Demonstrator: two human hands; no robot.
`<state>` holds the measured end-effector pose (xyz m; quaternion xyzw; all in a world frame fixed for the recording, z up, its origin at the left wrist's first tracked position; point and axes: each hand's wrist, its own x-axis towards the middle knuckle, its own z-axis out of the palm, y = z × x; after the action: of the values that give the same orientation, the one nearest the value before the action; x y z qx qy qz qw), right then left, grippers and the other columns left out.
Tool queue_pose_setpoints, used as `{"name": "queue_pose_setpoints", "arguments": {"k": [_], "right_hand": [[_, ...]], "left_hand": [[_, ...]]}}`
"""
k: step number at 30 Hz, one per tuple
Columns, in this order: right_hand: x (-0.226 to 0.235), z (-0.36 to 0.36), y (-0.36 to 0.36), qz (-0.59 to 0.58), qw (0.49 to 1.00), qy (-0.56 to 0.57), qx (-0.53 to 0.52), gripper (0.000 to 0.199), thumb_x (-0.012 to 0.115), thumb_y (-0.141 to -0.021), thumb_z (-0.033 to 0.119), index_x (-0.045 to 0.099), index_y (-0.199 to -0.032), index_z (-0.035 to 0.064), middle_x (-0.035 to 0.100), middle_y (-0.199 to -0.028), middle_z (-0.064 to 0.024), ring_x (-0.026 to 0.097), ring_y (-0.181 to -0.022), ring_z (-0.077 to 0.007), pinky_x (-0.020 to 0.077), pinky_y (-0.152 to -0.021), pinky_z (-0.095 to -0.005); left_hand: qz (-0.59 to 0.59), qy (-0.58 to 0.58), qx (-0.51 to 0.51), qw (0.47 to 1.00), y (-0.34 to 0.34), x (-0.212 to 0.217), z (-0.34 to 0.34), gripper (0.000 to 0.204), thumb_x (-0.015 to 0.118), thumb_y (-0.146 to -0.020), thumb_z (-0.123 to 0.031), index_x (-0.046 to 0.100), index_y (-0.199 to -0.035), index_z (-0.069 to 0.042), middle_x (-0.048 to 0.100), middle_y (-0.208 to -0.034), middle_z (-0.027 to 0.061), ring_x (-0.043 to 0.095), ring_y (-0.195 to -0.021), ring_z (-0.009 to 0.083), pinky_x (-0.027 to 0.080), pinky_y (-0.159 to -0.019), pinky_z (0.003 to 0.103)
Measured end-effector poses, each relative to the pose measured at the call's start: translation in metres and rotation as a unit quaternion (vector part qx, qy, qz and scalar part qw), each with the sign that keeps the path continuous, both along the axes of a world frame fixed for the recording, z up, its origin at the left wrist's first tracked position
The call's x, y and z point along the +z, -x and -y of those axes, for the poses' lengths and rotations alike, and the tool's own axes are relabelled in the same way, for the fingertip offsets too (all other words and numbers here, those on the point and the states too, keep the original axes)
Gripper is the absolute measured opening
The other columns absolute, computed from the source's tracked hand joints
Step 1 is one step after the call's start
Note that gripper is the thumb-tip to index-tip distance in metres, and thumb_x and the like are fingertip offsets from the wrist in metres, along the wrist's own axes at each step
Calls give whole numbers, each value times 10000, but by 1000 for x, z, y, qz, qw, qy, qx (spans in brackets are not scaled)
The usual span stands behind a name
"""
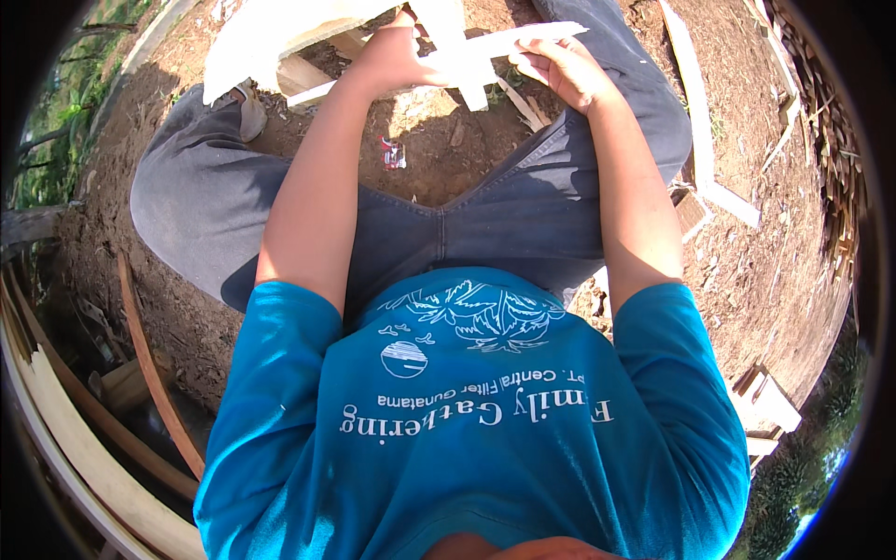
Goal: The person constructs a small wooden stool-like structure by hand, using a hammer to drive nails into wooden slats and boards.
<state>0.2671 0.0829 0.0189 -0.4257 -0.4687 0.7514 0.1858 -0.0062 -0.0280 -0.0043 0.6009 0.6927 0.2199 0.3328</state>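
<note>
Far ahead, between my bent knees, two pale pieces of wood cross each other in bright sun. My left hand [397, 54] is closed around the wood just left of the crossing, its thumb lying along the lower edge. Pinched between the fingers of my right hand [563, 73] is the right part of a long, rough-edged wooden strip [504, 43]. This strip passes across an upright wooden piece [444, 23]. Glare washes out the wood's surface, and some of my left fingers are hidden behind it. A broad pale board [266, 42] lies left of my left hand.
Wood splinters [525, 105] and a small red-and-white packet [393, 154] lie on the dirt between my legs. Long strips [693, 93] rest to the right, near a stack of thin sticks [833, 149]. Bent wooden lengths [84, 439] are at the lower left.
</note>
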Motion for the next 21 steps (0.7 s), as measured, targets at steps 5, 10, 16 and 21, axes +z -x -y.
{"name": "queue_pose_setpoints", "arguments": {"k": [5, 10, 16, 21], "right_hand": [[8, 28, 11, 15, 994, 41, -98, 471, 784, -926, 334, 619, -1243, 26, 680, -1169, -110, 660, -1077, -200, 550, -987, -336], [-10, 44, 28, 43, 964, 25, -262, 493, 795, -904, 369, 603, -1206, 29, 641, -1049, -101, 643, -982, -230, 539, -885, -370], [2, 42, 23, 26, 952, 6, -305, 336, 752, -907, 250, 601, -1122, 39, 628, -1046, -123, 661, -923, -267, 548, -850, -391], [64, 24, -1, -49, 900, -197, -386, 506, 805, -908, 373, 548, -1169, 24, 656, -1002, -128, 681, -837, -251, 560, -766, -358]], "left_hand": [[-84, -33, -38, 995, 15, -30, -4, 877, 907, -707, -341, 475, -1352, 67, 669, -1211, 236, 693, -1051, 323, 571, -891, 390], [73, -4, -22, 997, 13, -19, 3, 553, 846, -765, -283, 645, -1149, 61, 683, -1014, 248, 672, -956, 341, 536, -842, 467], [1, 45, -40, 998, 27, -67, -1, 960, 885, -717, -275, 381, -1452, 83, 634, -1249, 289, 624, -1169, 337, 517, -978, 425], [137, -127, -42, 982, 26, -84, 1, 904, 882, -745, -369, 419, -1371, 90, 624, -1251, 251, 634, -1108, 298, 528, -952, 366]]}}
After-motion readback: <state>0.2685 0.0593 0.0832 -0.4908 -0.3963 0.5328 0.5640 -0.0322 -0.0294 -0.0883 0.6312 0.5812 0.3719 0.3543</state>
